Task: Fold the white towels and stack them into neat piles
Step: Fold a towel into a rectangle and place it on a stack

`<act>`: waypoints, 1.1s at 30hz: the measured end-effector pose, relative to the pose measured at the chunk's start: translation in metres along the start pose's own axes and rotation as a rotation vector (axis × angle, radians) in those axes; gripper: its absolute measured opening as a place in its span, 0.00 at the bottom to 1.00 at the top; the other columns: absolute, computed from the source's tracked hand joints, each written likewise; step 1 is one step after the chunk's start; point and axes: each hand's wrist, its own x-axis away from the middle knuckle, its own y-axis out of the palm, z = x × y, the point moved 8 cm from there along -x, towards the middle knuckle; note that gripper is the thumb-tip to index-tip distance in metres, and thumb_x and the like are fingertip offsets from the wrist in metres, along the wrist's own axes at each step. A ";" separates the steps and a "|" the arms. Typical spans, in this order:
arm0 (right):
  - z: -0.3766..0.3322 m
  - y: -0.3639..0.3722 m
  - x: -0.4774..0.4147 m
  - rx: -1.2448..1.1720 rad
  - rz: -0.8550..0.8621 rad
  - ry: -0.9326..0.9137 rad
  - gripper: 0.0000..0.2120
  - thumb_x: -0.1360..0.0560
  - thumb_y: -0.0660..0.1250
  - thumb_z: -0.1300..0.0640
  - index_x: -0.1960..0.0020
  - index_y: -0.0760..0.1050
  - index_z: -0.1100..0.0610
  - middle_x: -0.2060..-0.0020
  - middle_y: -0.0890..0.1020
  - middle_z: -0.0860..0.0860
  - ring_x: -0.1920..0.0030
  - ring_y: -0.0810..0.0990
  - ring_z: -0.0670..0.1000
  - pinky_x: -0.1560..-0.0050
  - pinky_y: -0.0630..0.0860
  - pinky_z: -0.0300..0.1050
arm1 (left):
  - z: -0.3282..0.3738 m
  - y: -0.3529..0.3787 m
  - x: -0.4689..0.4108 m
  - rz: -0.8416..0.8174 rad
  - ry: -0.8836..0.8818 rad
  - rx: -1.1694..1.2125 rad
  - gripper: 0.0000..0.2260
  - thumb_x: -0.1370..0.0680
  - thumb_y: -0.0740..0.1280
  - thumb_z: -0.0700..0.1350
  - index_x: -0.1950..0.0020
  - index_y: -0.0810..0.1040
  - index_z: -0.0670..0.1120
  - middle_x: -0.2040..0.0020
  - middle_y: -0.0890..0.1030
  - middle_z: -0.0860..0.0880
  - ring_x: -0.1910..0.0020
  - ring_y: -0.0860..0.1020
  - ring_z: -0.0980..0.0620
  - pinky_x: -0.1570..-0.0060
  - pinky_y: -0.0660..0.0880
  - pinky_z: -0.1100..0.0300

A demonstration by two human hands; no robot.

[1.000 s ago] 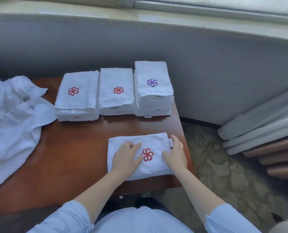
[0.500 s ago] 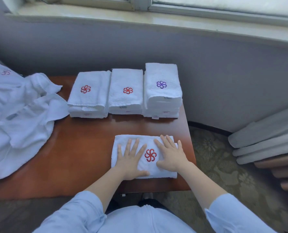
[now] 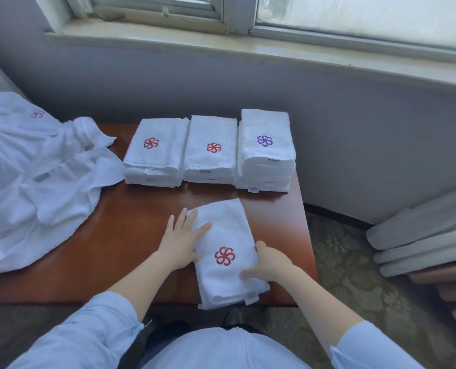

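Obs: folded towel (image 3: 221,235) long axis pts at piles (image 3: 212,155); L hand (image 3: 180,243) flat on it, R hand (image 3: 270,262) grips edge.

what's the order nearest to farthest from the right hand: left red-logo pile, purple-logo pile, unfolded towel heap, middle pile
1. purple-logo pile, straight ahead of the right hand
2. middle pile, ahead-left
3. left red-logo pile, further left
4. unfolded towel heap, far left

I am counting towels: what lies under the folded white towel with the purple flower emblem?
Under that purple-emblem towel lie more folded white towels, only their front edges and labels showing. The pile stands on the reddish-brown wooden table. Their emblems and number are covered.
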 end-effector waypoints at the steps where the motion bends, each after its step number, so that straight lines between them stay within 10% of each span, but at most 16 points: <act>1: 0.001 0.005 0.000 -0.086 -0.036 0.009 0.34 0.33 0.72 0.37 0.36 0.63 0.51 0.53 0.75 0.45 0.59 0.79 0.49 0.65 0.76 0.43 | -0.005 0.001 0.003 0.010 -0.044 0.052 0.39 0.22 0.67 0.54 0.20 0.44 0.60 0.20 0.37 0.45 0.21 0.37 0.42 0.24 0.43 0.43; 6: -0.001 -0.008 -0.003 -0.468 0.145 -0.008 0.22 0.28 0.73 0.49 0.43 0.63 0.49 0.52 0.76 0.46 0.55 0.79 0.47 0.59 0.80 0.44 | -0.012 0.020 0.022 0.006 -0.271 0.585 0.34 0.20 0.64 0.49 0.21 0.46 0.60 0.28 0.63 0.49 0.41 0.75 0.48 0.48 0.77 0.54; 9: -0.009 -0.015 -0.007 -0.659 0.105 -0.064 0.19 0.26 0.71 0.57 0.43 0.63 0.50 0.48 0.76 0.49 0.51 0.79 0.48 0.52 0.80 0.47 | 0.001 0.029 0.032 -0.035 -0.258 0.985 0.30 0.20 0.61 0.51 0.23 0.48 0.61 0.31 0.69 0.55 0.39 0.72 0.53 0.42 0.73 0.54; 19: -0.019 0.000 -0.004 -0.898 -0.078 -0.072 0.20 0.25 0.67 0.67 0.41 0.70 0.45 0.42 0.76 0.52 0.44 0.78 0.53 0.56 0.79 0.41 | 0.007 0.046 0.050 -0.207 -0.161 1.267 0.45 0.24 0.69 0.43 0.22 0.39 0.64 0.21 0.50 0.59 0.22 0.55 0.51 0.26 0.59 0.50; 25: -0.020 0.002 0.003 -1.083 -0.176 -0.050 0.28 0.25 0.63 0.69 0.33 0.68 0.44 0.38 0.75 0.55 0.40 0.78 0.57 0.43 0.81 0.53 | -0.005 0.045 0.052 -0.294 -0.243 1.425 0.44 0.27 0.71 0.37 0.22 0.51 0.64 0.31 0.71 0.51 0.37 0.74 0.51 0.45 0.80 0.54; 33: -0.026 0.002 0.007 -1.150 -0.253 -0.065 0.31 0.25 0.62 0.63 0.28 0.61 0.41 0.36 0.76 0.48 0.40 0.79 0.56 0.49 0.81 0.48 | -0.001 0.040 0.053 -0.371 -0.273 1.597 0.39 0.27 0.65 0.37 0.21 0.54 0.61 0.34 0.74 0.54 0.38 0.76 0.49 0.47 0.79 0.53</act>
